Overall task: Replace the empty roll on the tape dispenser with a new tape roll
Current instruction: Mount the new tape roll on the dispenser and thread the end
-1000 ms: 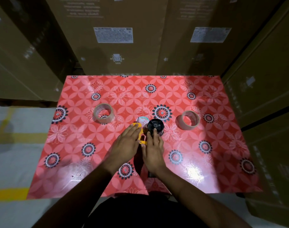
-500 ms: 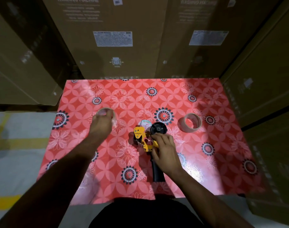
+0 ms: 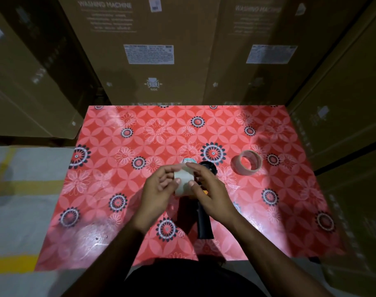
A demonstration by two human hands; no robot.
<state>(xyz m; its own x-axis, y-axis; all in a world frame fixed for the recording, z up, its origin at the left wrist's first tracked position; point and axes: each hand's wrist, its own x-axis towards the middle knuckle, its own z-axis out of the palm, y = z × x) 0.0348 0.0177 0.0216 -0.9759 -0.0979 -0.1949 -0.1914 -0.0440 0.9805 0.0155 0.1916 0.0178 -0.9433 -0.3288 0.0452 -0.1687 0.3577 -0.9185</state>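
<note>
Both hands, left hand (image 3: 159, 190) and right hand (image 3: 210, 189), grip the new tape roll (image 3: 183, 182) just above the tape dispenser (image 3: 204, 221) at the tabletop (image 3: 118, 232) centre. Fumbling for the tape's end could drop it, and mounting it reversed would misfeed.

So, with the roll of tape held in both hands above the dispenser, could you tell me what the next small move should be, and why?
Probably lower the tape roll toward the dispenser's black hub. Both hands, left and right, hold the roll just above the tape dispenser, which lies on the table, and the hub looks bare.
</note>
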